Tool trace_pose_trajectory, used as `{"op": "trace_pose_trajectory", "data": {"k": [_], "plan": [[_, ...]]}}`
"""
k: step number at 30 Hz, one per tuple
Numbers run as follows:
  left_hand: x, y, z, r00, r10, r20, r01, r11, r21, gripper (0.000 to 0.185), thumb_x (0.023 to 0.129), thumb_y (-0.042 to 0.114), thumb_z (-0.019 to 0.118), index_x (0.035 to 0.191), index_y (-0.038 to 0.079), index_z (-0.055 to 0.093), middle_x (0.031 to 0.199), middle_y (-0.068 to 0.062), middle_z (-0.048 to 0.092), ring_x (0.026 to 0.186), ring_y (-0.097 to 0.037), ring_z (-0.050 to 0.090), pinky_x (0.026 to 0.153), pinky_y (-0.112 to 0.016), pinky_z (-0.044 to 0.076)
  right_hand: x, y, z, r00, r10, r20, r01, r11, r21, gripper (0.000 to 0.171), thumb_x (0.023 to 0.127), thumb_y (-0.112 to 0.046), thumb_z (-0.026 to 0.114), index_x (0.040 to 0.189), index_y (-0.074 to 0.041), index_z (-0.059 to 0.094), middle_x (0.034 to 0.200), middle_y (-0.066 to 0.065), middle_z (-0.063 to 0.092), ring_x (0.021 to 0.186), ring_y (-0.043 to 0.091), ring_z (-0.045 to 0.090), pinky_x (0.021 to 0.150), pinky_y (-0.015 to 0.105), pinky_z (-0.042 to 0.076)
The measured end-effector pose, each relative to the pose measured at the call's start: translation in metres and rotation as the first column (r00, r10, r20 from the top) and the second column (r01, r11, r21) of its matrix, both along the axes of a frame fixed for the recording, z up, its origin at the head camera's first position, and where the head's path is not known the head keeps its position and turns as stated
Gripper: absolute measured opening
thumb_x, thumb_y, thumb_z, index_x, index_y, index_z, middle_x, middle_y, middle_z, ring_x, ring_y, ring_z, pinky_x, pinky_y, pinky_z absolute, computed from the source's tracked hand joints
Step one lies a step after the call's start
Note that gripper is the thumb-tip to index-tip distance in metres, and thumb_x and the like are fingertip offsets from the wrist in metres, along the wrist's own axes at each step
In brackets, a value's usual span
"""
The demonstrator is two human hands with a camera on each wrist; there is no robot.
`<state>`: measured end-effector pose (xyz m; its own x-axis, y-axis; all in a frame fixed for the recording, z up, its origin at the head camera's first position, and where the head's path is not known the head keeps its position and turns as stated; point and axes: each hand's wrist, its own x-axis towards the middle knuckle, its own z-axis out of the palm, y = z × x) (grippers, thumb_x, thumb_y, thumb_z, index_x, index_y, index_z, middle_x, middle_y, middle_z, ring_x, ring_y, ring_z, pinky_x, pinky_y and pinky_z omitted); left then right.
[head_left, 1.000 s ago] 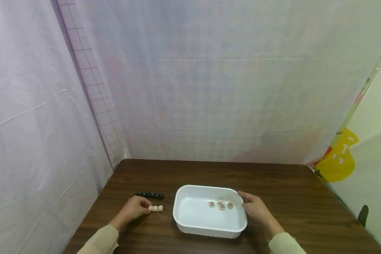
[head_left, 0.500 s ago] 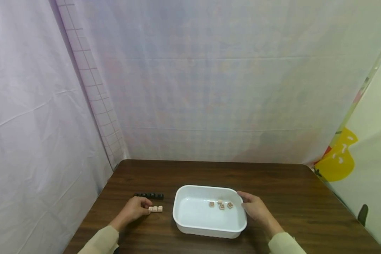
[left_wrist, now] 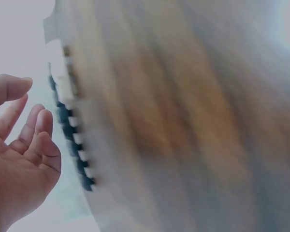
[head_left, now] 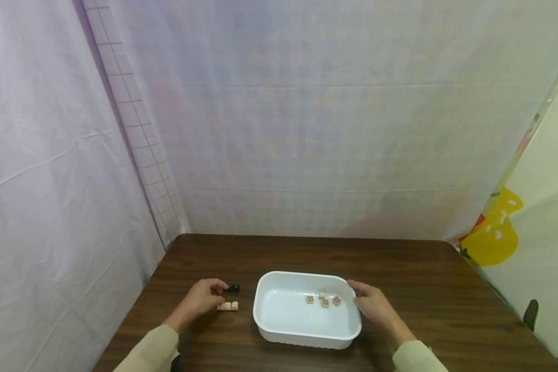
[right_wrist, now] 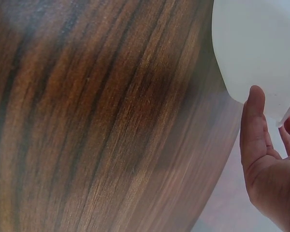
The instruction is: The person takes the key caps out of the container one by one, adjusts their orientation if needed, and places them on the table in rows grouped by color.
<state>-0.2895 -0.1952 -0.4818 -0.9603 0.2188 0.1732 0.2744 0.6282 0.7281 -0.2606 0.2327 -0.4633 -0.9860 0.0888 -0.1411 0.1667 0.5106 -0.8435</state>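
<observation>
My left hand (head_left: 201,299) hovers over a row of black cubes (head_left: 233,287), and only the row's right end shows past my fingers. In the left wrist view the left hand (left_wrist: 19,159) has loosely curled fingers and holds nothing, with the black cubes (left_wrist: 73,140) just beyond them. A short row of beige cubes (head_left: 228,306) lies on the table below that hand. My right hand (head_left: 374,305) rests against the right side of a white tub (head_left: 279,310). Its thumb (right_wrist: 253,121) lies straight on the tub wall (right_wrist: 251,43). Several beige tiles (head_left: 323,299) lie inside the tub.
Everything stands on a dark wooden table (head_left: 423,289). Pale curtains close it in at the back and left, and a sheet with yellow shapes (head_left: 497,232) hangs at the right. The left wrist view is blurred by motion.
My left hand has lifted off the beige cubes and moved up over the black row, hiding most of it. The right hand and the tub have not moved.
</observation>
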Motion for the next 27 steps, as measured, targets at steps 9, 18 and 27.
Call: {"op": "trace_pose_trajectory", "data": {"k": [9,18,27], "plan": [[-0.005,0.036,0.021,0.999,-0.043,-0.017,0.043,0.999,0.024,0.026,0.087,0.018,0.075,0.106,0.001,0.071,0.093,-0.003,0.068,0.089,-0.020,0.062,0.078,-0.039,0.051,0.001,0.001,0.002,1.000,-0.013,0.013,0.013,1.000,-0.013,0.048,0.090,0.003,0.051,0.138,0.005,0.053,0.128,0.032,0.056,0.102,0.032,0.060,0.083,0.045,0.054],[-0.010,0.085,0.039,0.994,-0.101,0.034,0.100,0.994,0.037,0.029,0.091,0.021,0.073,0.112,0.003,0.070,0.099,-0.004,0.067,0.091,-0.021,0.060,0.075,-0.038,0.052,0.002,0.001,0.001,0.999,-0.025,0.026,0.025,0.999,-0.024,0.049,0.089,0.002,0.051,0.138,0.005,0.052,0.123,0.032,0.058,0.094,0.029,0.062,0.074,0.041,0.056],[-0.010,0.131,0.033,0.984,-0.179,-0.005,0.179,0.983,0.038,0.027,0.087,0.016,0.075,0.109,0.000,0.071,0.091,-0.003,0.065,0.081,-0.015,0.057,0.068,-0.031,0.048,0.002,0.000,0.002,1.000,-0.021,-0.014,0.021,1.000,0.001,0.051,0.086,0.002,0.055,0.137,0.004,0.054,0.113,0.025,0.062,0.090,0.027,0.060,0.069,0.035,0.054]]}}
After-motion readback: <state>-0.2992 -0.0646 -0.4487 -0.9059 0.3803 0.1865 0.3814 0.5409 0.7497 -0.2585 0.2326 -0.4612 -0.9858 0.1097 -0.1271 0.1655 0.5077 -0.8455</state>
